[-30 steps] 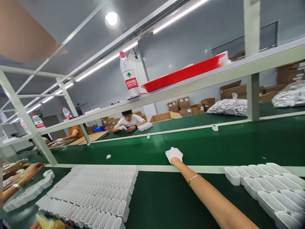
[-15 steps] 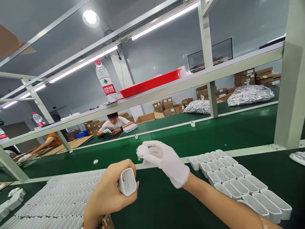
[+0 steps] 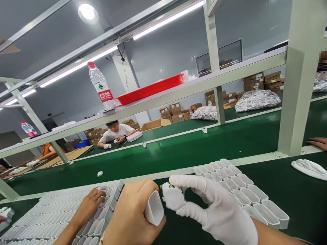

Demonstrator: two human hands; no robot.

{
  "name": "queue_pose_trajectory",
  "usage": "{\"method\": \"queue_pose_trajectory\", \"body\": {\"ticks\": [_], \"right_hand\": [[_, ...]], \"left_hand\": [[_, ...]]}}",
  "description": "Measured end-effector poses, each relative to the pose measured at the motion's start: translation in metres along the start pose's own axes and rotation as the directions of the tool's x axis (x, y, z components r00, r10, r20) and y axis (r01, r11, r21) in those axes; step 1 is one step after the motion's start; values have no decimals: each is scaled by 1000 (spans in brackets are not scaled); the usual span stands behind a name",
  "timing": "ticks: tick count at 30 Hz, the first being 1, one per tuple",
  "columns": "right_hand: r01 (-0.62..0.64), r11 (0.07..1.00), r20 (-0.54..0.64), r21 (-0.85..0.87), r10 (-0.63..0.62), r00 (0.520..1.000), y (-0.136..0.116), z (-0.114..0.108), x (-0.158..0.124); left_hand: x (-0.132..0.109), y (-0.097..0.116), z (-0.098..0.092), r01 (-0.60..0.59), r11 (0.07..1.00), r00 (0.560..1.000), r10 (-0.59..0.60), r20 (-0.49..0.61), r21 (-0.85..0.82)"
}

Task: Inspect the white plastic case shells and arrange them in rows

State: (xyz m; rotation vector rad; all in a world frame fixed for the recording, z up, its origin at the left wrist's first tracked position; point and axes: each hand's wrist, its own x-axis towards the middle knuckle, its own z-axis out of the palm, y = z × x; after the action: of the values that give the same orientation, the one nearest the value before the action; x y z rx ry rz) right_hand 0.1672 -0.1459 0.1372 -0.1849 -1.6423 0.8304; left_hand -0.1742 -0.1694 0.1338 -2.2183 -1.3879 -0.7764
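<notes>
My bare left hand (image 3: 133,214) is closed around a white plastic shell (image 3: 154,207), whose open end faces my right hand. My right hand (image 3: 212,207) wears a white glove. Its thumb and forefinger pinch a small part (image 3: 170,187) with a bit of green and yellow on it, right beside the shell's opening. Both hands hover over the green table (image 3: 281,183) near its front. A block of empty white shells (image 3: 242,190) stands in rows just behind my right hand.
A co-worker's bare hand (image 3: 89,204) rests on a large field of white shells (image 3: 51,217) at the left. A loose white glove (image 3: 309,168) lies at the right, with another person's fingers (image 3: 318,143) behind it. The green conveyor belt (image 3: 178,153) and a frame post (image 3: 293,102) stand ahead.
My right hand drew back from the belt with a small part and now holds it at the shell in my left hand. A co-worker's hand has appeared on the left shells.
</notes>
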Motion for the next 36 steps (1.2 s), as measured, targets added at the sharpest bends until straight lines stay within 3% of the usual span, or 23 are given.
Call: {"method": "queue_pose_trajectory", "body": {"ticks": [3, 6, 10, 17, 29, 36], "right_hand": [[46, 998, 5, -36, -46, 999, -3, -2, 2], [115, 989, 36, -93, -112, 993, -4, -1, 3], [159, 978, 72, -139, -150, 986, 0, 0, 1], [195, 968, 128, -157, -176, 976, 5, -1, -1], [188, 957, 164, -223, -153, 975, 1, 2, -3], [202, 941, 168, -272, -160, 973, -2, 1, -1]], "left_hand": [[-14, -61, 8, -89, 996, 994, 91, 62, -30], [-11, -83, 22, -145, 985, 979, 156, 132, -92], [-3, -81, 31, -136, 977, 967, 167, 193, -161], [15, -70, 14, -72, 966, 964, 131, 231, -247], [26, -52, 4, -5, 951, 986, 55, 155, -310], [29, -54, 0, 43, 938, 952, 66, 300, -345]]}}
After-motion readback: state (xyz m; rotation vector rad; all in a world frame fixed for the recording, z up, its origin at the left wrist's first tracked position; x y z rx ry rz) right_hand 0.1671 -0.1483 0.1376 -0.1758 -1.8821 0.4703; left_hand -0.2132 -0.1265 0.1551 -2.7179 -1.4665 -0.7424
